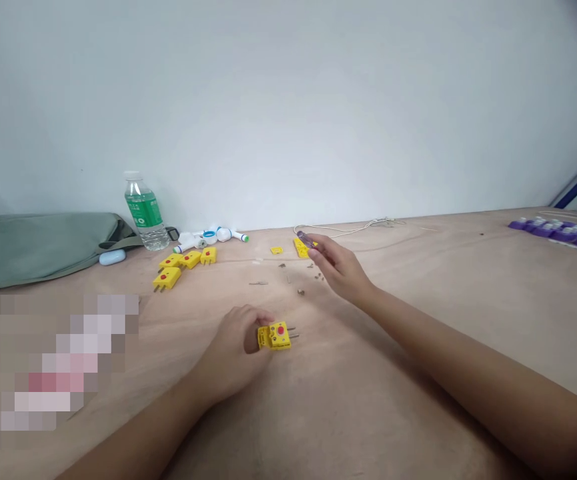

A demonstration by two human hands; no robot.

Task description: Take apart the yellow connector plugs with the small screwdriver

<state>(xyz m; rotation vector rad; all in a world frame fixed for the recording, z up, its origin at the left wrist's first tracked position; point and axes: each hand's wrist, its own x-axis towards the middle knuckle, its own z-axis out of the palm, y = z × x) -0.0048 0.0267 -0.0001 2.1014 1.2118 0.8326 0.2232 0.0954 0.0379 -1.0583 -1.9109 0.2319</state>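
Note:
My left hand [236, 350] is closed on a yellow plug [279, 335] with a red button and metal pins pointing right. The plug's near end lies between thumb and fingers, low over the table. Farther back, my right hand [336, 263] grips a small screwdriver with a clear purplish handle [306, 240]; its shaft cannot be made out. Behind that hand lies a yellow casing part [301, 249], partly covered. A small yellow piece [276, 251] rests to its left. Between the hands and these parts are several small metal pieces [301, 292] and a thin metal pin [258, 283].
Several assembled yellow plugs [167, 279] sit at the left, near a water bottle [146, 213] and white-and-blue plastic parts [211, 237]. A grey-green bag [43, 247] and a pale blue case [112, 257] lie farther left. A white cord [358, 230] runs along the wall; purple-and-white items [558, 230] stand right.

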